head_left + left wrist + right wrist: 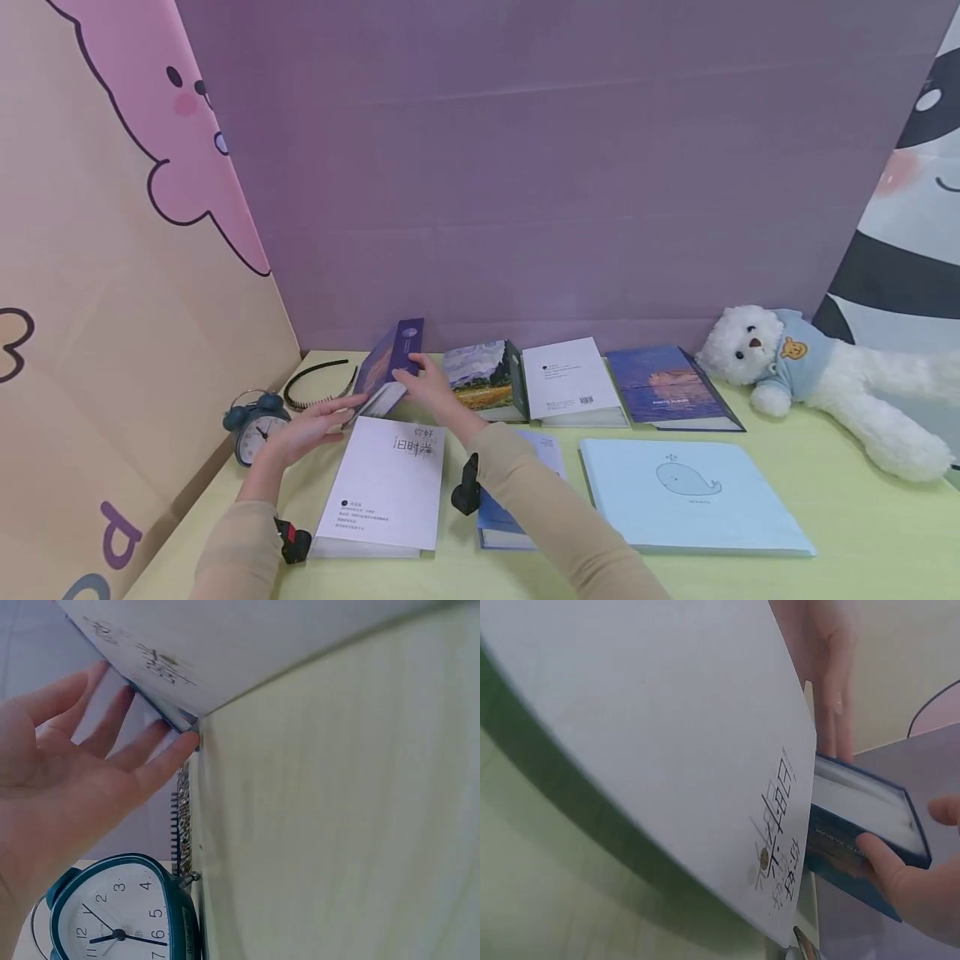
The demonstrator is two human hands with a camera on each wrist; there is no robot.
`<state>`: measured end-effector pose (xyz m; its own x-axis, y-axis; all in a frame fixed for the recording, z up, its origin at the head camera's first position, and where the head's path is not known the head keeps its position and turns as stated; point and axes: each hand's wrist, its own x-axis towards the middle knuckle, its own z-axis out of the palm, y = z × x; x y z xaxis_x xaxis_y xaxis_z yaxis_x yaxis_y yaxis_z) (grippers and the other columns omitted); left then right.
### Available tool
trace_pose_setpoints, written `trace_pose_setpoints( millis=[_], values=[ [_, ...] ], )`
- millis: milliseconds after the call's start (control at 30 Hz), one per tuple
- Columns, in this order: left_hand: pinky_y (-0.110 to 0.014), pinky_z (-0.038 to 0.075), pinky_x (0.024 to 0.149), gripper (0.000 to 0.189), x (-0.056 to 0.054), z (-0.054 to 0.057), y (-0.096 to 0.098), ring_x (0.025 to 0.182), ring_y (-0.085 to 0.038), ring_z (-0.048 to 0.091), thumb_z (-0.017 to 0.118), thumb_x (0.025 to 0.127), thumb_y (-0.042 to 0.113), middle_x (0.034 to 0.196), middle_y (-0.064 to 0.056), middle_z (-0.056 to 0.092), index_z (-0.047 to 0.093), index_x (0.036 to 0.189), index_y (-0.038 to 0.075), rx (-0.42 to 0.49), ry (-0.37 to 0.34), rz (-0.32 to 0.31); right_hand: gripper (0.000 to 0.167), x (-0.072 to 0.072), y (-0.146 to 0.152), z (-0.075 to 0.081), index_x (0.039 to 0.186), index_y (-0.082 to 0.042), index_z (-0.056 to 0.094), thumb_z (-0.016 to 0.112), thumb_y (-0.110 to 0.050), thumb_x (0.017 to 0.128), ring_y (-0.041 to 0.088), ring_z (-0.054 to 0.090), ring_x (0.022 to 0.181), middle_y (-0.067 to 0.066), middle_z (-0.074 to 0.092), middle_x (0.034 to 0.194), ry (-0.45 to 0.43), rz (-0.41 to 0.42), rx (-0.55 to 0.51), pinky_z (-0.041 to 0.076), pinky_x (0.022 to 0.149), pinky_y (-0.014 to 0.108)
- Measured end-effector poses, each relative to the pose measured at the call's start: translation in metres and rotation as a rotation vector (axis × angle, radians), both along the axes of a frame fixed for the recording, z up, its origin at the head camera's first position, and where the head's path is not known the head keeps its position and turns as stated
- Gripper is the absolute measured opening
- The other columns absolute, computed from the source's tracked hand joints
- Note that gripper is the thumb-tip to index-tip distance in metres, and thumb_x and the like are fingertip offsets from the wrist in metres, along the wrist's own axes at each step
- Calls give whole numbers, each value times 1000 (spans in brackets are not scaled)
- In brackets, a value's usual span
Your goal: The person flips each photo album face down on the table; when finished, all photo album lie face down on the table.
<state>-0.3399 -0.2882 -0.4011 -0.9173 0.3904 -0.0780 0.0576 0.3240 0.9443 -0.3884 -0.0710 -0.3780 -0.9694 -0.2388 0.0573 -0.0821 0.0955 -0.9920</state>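
A dark blue photo album (378, 367) with a pinkish picture on its cover is tilted up at the back left of the table. My right hand (431, 390) grips its right side, and in the right wrist view the thumb and fingers of that hand (922, 885) straddle the album's thickness (870, 810). At the album's lower left edge, my left hand (315, 427) touches it with extended fingers, palm turned up in the left wrist view (82, 765). A white book (382, 492) with black lettering lies just in front.
Left are a teal alarm clock (261, 425) and a black headband (300, 387). Along the back lie a landscape-cover album (480, 375), a white book (570, 379) and another blue album (667, 387). Nearer are a blue book (498, 521), a whale-print folder (690, 492) and a white plush bear (817, 375).
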Motion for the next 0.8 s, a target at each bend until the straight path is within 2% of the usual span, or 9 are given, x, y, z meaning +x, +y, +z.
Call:
trace_pose_setpoints(
  millis=[200,433,567,667,800],
  values=[
    [-56,20,113,47,-2,-3,-1,140,-44,15,36,101,10,152,-30,12,26,145,-4,-29,3,10,62,-4,3,-2,145,0,26,57,-14,93,35,55,115,22,43,139,-57,-36,-19,52,89,45],
    [-55,23,112,46,-4,-7,0,140,-42,17,39,101,11,151,-27,17,32,144,-1,-80,7,47,60,-4,5,-3,144,0,32,54,-22,93,32,55,115,20,48,136,-101,-81,156,49,94,42],
    [-54,25,112,45,-5,-8,0,139,-42,19,40,100,12,150,-28,20,35,143,-1,-94,16,60,56,-3,5,-5,138,4,40,55,-22,92,33,57,111,23,50,131,-136,-90,181,49,93,42],
    [-54,24,113,45,-5,-8,0,140,-43,18,40,100,12,150,-28,20,36,143,-1,-108,18,80,52,-4,5,-7,135,5,43,54,-23,93,35,54,116,23,50,131,-150,-72,175,47,97,44],
    [-54,21,113,45,-5,-7,0,140,-44,13,39,100,13,151,-28,16,34,144,0,-135,23,82,56,-5,8,-6,139,5,39,52,-25,94,38,45,126,23,46,138,-174,-58,175,39,105,48]
  ],
)
